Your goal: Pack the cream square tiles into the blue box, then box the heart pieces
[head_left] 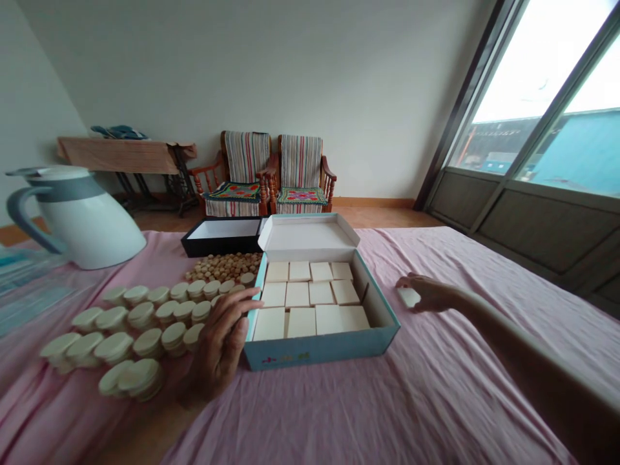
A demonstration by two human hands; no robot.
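An open light-blue box stands on the pink tablecloth, filled with several cream square blocks in rows; its white lid is folded back. My left hand rests against the box's left wall, fingers curved and spread, holding nothing. My right hand lies on the cloth to the right of the box, fingers closing over a small white block.
Stacks of round cream discs sit left of the box, with a heap of small tan beads behind. A black tray and a white jug stand farther back. Two wooden chairs line the far wall; a window is at right.
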